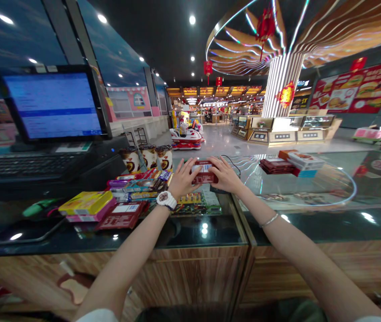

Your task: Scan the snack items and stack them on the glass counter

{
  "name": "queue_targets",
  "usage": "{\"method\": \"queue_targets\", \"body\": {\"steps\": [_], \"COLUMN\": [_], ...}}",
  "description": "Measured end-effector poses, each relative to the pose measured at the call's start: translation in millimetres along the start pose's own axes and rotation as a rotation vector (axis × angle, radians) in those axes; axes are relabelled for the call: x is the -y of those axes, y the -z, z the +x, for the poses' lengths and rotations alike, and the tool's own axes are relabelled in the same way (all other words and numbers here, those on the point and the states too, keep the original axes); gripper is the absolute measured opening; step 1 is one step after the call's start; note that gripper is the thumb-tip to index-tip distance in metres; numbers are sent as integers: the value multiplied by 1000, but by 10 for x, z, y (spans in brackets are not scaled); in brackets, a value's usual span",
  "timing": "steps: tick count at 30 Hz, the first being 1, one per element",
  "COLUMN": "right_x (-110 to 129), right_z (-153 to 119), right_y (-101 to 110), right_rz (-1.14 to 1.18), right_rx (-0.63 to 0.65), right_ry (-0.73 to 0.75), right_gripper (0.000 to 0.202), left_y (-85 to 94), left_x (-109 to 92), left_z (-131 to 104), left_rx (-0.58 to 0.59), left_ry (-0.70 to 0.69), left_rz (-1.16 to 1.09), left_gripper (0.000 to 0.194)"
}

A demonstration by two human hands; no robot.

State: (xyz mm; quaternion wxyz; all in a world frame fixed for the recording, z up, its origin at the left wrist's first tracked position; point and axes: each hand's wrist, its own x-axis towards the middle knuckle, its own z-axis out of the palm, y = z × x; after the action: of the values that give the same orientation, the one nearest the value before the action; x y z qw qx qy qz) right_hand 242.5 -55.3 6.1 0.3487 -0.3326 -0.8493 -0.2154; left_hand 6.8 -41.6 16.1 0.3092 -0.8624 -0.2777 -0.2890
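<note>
Both hands hold one dark red packet [204, 172] with a white label, over the glass counter. My left hand [183, 179], with a white watch on the wrist, has its fingers on the packet's left end. On the right end is my right hand [224, 174], its wrist wearing a silver bracelet. Colourful snack bars [137, 185] lie in a pile left of my left hand. Nearer the front edge are a dark red packet [123, 215] and yellow and pink boxes [86, 205]. Three patterned cups [148, 158] stand behind the pile.
A monitor [52, 103] and keyboard [26, 165] occupy the counter's left side. More dark red packets [276, 165] and several boxes [302, 161] lie on the right glass. A black cable [235, 164] curves behind my right hand. The wooden counter front [190, 273] is below.
</note>
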Motion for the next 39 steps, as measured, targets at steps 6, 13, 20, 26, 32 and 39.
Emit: {"method": "queue_targets", "body": {"steps": [6, 13, 20, 26, 32, 39], "right_x": [41, -65, -656, -899, -776, -666], "right_z": [0, 22, -388, -633, -651, -603], "right_y": [-3, 155, 347, 269, 69, -60], "right_rz": [76, 213, 286, 281, 331, 282], "right_rx": [57, 13, -8, 211, 386, 459], "right_ry": [-74, -63, -246, -261, -223, -194], "right_gripper": [40, 42, 58, 71, 76, 62], "left_y": [1, -25, -8, 21, -1, -25], "left_x": [22, 56, 116, 141, 158, 157], "left_z": [0, -18, -23, -22, -30, -31], "left_rx": [-19, -23, -42, -38, -40, -56], "left_ry": [1, 33, 79, 114, 139, 126], "left_rz": [-14, -41, -41, -30, -75, -55], "left_gripper": [53, 51, 47, 41, 40, 41]}}
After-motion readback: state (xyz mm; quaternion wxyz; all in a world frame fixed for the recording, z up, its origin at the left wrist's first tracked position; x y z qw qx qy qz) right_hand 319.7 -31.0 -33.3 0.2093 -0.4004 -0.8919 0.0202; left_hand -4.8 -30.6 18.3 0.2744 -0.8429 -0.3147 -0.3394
